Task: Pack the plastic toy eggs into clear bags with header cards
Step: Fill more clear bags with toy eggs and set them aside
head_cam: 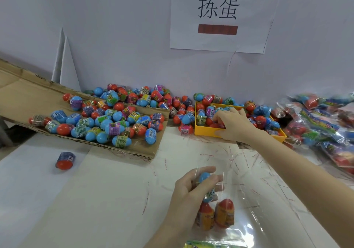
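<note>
My left hand (189,192) grips a clear bag (247,209) near its open end, low in the middle of the view. A blue toy egg (204,176) sits between its fingers inside the plastic. Two red-topped eggs (224,214) lie deeper in the bag, and a yellow-green header card (214,245) shows at the bottom edge. My right hand (232,123) reaches into a yellow tray (203,131) full of eggs. Its fingers curl down among them and its thumb lies on the tray's front wall. Whether it holds an egg is hidden.
A flattened cardboard sheet (23,94) on the left carries several loose eggs (107,121). One egg (65,160) lies alone on the white table. Filled bags (321,125) are piled at the right. More clear bags are spread under my right arm. A wall with a paper sign (218,17) closes the back.
</note>
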A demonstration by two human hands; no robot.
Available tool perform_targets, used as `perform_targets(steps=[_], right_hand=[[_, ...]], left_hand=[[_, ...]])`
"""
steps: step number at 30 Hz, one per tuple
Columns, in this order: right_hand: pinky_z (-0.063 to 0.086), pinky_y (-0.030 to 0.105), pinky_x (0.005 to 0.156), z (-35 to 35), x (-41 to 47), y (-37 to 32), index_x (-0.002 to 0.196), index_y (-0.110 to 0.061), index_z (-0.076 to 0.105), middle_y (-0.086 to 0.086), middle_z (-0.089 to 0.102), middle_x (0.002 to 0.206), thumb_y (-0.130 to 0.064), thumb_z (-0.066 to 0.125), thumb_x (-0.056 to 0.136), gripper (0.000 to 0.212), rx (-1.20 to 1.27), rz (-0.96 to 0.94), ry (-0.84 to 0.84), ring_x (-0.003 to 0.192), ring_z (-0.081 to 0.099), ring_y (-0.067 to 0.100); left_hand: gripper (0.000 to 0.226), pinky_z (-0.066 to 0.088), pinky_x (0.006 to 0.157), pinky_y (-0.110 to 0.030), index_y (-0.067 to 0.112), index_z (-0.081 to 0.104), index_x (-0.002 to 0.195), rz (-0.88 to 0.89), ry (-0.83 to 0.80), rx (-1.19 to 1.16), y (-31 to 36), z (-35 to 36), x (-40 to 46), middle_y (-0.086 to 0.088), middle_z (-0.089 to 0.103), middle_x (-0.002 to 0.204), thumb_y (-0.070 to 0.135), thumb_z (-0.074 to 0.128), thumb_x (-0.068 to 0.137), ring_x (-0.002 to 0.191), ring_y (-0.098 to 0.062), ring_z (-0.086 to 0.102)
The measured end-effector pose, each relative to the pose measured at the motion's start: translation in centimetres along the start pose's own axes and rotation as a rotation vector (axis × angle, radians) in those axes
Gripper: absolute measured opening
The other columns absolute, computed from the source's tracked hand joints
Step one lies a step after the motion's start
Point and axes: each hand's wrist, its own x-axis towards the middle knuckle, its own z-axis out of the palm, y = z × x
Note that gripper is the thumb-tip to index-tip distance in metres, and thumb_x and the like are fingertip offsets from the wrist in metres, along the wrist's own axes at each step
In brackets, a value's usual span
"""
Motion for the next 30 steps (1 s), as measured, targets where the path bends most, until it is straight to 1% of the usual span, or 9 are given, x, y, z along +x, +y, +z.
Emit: perform_targets(steps=[3, 7, 10, 14, 19, 23, 26, 28, 30], right_hand=[[0.021, 0.046, 0.105, 0.3, 0.2, 0.1, 0.134, -0.024, 0.038, 0.004, 0.039, 0.133, -0.034, 0.053, 0.089, 0.049, -0.107, 0.0, -0.078, 0.126, 0.028, 0.025], [0.022, 0.044, 0.105, 0.4, 0.3, -0.2, 0.127, -0.022, 0.04, 0.003, 0.041, 0.13, -0.033, 0.055, 0.088, 0.043, -0.032, 0.007, -0.072, 0.121, 0.032, 0.024], [0.025, 0.04, 0.101, 0.2, 0.3, 0.0, 0.121, -0.019, 0.041, 0.005, 0.048, 0.123, -0.034, 0.057, 0.087, 0.039, 0.02, 0.009, -0.06, 0.114, 0.038, 0.022], [0.027, 0.042, 0.1, -0.3, -0.1, 0.4, 0.124, -0.021, 0.043, 0.002, 0.05, 0.125, -0.036, 0.062, 0.084, 0.047, 0.068, 0.001, 0.015, 0.116, 0.041, 0.023], [0.025, 0.042, 0.102, 0.1, -0.3, 0.4, 0.117, -0.023, 0.048, 0.0, 0.048, 0.124, -0.036, 0.06, 0.086, 0.035, 0.1, -0.03, 0.014, 0.116, 0.039, 0.021], [0.025, 0.036, 0.095, -0.3, 0.2, -0.1, 0.111, -0.023, 0.051, -0.002, 0.056, 0.11, -0.042, 0.056, 0.086, 0.032, 0.061, -0.038, 0.028, 0.105, 0.044, 0.018], [0.026, 0.04, 0.101, -0.1, 0.4, -0.5, 0.118, -0.021, 0.048, 0.0, 0.057, 0.112, -0.048, 0.055, 0.085, 0.043, -0.041, -0.053, 0.039, 0.108, 0.048, 0.02], [0.022, 0.045, 0.107, 0.4, 0.5, -0.9, 0.131, -0.02, 0.039, 0.003, 0.05, 0.128, -0.051, 0.054, 0.084, 0.058, -0.086, -0.034, -0.024, 0.121, 0.042, 0.024], [0.02, 0.045, 0.108, 0.7, 0.6, -1.1, 0.137, -0.02, 0.033, 0.005, 0.042, 0.135, -0.05, 0.055, 0.084, 0.065, -0.099, -0.023, -0.064, 0.126, 0.035, 0.025]], left_hand=[[0.025, 0.054, 0.065, -0.02, 0.02, 0.067, 0.091, 0.01, -0.009, 0.001, 0.1, 0.0, 0.0, 0.002, 0.075, 0.085, 0.028, 0.067, 0.067, 0.081, -0.015, 0.071], [0.018, 0.054, 0.066, -0.02, 0.021, 0.067, 0.091, 0.008, -0.013, 0.005, 0.1, 0.0, 0.0, 0.003, 0.075, 0.085, 0.023, 0.067, 0.073, 0.082, -0.014, 0.071], [0.039, 0.054, 0.065, -0.019, 0.022, 0.068, 0.088, 0.01, -0.013, -0.012, 0.0, 0.0, 0.1, 0.001, 0.075, 0.085, 0.036, 0.067, 0.053, 0.082, -0.015, 0.071], [0.048, 0.055, 0.067, -0.02, 0.022, 0.068, 0.088, 0.01, -0.024, -0.007, 0.1, 0.1, 0.0, 0.003, 0.075, 0.084, 0.043, 0.067, 0.044, 0.081, -0.014, 0.071], [0.047, 0.055, 0.065, -0.02, 0.021, 0.068, 0.088, 0.004, -0.032, -0.003, 0.2, 0.0, -0.1, 0.002, 0.075, 0.083, 0.041, 0.069, 0.045, 0.08, -0.015, 0.071], [0.043, 0.055, 0.065, -0.021, 0.02, 0.068, 0.088, 0.0, -0.019, 0.012, 0.2, 0.0, 0.0, 0.001, 0.075, 0.083, 0.038, 0.068, 0.049, 0.08, -0.015, 0.071], [0.029, 0.056, 0.068, -0.023, 0.022, 0.068, 0.085, -0.011, -0.024, 0.027, 0.2, 0.0, 0.1, 0.002, 0.075, 0.081, 0.032, 0.068, 0.058, 0.079, -0.015, 0.072], [0.037, 0.056, 0.069, -0.023, 0.023, 0.068, 0.084, -0.015, -0.022, 0.03, 0.2, 0.0, 0.1, 0.002, 0.074, 0.081, 0.036, 0.067, 0.05, 0.077, -0.014, 0.072], [0.042, 0.056, 0.069, -0.023, 0.023, 0.069, 0.084, -0.012, -0.02, 0.028, 0.3, 0.0, 0.1, 0.001, 0.074, 0.082, 0.039, 0.067, 0.045, 0.078, -0.015, 0.072]])
